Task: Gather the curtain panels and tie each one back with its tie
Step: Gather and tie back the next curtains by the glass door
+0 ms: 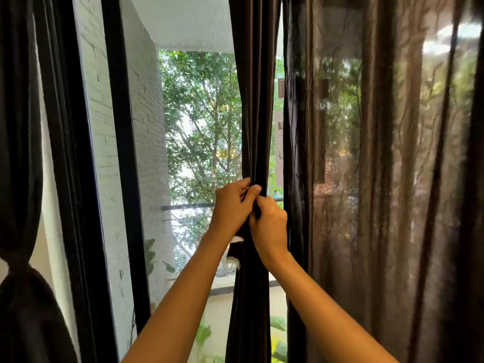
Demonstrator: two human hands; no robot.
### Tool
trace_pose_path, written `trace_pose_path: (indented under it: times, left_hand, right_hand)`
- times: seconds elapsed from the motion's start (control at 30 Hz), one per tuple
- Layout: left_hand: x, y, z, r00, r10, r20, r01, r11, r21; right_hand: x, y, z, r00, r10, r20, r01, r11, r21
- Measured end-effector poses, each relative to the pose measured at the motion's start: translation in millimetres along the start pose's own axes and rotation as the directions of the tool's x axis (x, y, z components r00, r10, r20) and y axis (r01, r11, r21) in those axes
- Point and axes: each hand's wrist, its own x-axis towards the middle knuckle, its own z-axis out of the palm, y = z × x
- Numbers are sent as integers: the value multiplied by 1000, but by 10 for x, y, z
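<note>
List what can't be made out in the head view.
- Tie: head view; left hand and right hand cover the gathered panel where they grip it, so any wrap or fastening is hidden.
- Far-left tied panel: cut off by the frame's left edge.
- Scene behind the sheer curtain: blurred by fabric.

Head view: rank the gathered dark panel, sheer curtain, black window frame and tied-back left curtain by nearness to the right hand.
1. Gathered dark panel: in the grip of the right hand, centre.
2. Sheer curtain: just to its right.
3. Black window frame: left of centre.
4. Tied-back left curtain: far left edge.
</note>
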Motion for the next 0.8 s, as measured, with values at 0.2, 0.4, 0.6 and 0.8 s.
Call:
trace_pose_path:
  times: [0.2,0.4,0.6,0.8]
  left_hand:
    - [-6,26,11,997,5,-72,-1,998,65]
    - [-69,-32,108,978,-26,-207,51,992,116]
    - [-115,37,121,964,-3,-266,23,997,71]
    - [-78,6,185,979,0,-202,19,995,94]
  right_hand:
    - [-4,52,-24,991,-106,82,105,994,13]
    - [-67,83,-127,998,56,16,-58,976,210]
    - [-2,127,-166,996,73,-46,-67,990,125]
    - [14,133,-166,997,76,-32,-68,978,196]
